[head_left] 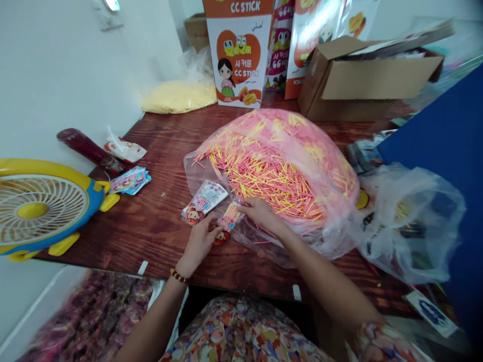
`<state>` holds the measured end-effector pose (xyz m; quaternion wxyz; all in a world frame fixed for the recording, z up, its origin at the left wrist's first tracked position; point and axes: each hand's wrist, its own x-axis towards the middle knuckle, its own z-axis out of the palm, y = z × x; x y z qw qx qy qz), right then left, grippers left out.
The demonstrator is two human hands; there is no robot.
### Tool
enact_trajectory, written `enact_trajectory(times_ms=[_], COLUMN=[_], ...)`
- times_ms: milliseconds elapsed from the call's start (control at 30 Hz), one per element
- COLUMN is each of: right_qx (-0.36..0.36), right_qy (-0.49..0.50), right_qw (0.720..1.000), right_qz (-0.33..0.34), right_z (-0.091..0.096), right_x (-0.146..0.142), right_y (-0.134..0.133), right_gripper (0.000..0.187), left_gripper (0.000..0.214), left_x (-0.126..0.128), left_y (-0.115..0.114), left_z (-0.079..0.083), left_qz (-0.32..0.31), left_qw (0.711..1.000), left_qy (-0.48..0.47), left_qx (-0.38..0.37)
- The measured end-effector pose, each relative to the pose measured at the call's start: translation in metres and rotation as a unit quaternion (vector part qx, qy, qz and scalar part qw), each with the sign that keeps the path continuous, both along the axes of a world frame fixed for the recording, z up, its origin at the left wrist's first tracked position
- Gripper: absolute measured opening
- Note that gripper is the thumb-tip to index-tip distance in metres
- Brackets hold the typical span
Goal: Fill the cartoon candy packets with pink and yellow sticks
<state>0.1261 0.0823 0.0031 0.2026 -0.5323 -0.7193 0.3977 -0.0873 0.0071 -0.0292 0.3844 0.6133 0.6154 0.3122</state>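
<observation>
Pinches packet down on surface with left hand, just beside bag; grips bunched sticks at its mouth with right hand. Likely best: hold mouth wide, keep sticks parallel, feed together.

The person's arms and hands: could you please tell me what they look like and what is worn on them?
The left hand and right hand are ungloved, forearms bare. A beaded bracelet, brown and amber, circles the left wrist. A colourful floral sleeve covers the right upper arm.
</observation>
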Motion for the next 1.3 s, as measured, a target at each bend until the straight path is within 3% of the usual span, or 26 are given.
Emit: enact_trajectory(times_ms=[133, 300, 400, 500, 733, 967, 1133, 1300], right_qx=[0.029, 0.067, 0.037, 0.045, 0.052, 0.007, -0.04, -0.01], right_qy=[-0.184, -0.277, -0.334, -0.354, -0.386, -0.374, -0.331, -0.342], right_qw=[0.983, 0.957, 0.94, 0.931, 0.915, 0.925, 0.94, 0.937], right_qz=[-0.011, -0.056, -0.064, -0.078, -0.105, -0.065, -0.067, -0.071], right_z=[0.016, 0.022, 0.017, 0.007, -0.003, 0.004, 0.014, 0.018], right_x=[-0.012, 0.016, 0.03, 0.023, -0.008, 0.006, 0.028, 0.063], right_y=[0.018, -0.008, -0.029, -0.039, -0.032, -0.031, -0.031, -0.04], right_gripper=[0.021, 0.028, 0.029, 0.03, 0.027, 0.028, 0.028, 0.029], left_gripper=[0.036, 0.036, 0.036, 0.038, 0.039, 0.033, 0.028, 0.03], left_x=[0.007, 0.02, 0.021, 0.019, 0.019, 0.016, 0.004, -0.015], left_y=[0.007, 0.003, 0.003, 0.003, 0.004, 0.004, 0.027, 0.063], left_z=[0.0, -0.008, -0.01, -0.009, -0.008, -0.002, 0.009, 0.02], left_qz=[-0.011, -0.024, -0.029, -0.036, -0.043, -0.045, 0.014, 0.078], left_qw=[0.967, 0.932, 0.93, 0.927, 0.921, 0.922, 0.928, 0.934], left_qy=[0.21, 0.332, 0.34, 0.347, 0.363, 0.36, 0.343, 0.331], left_qx=[0.144, 0.146, 0.139, 0.138, 0.137, 0.132, 0.144, 0.111])
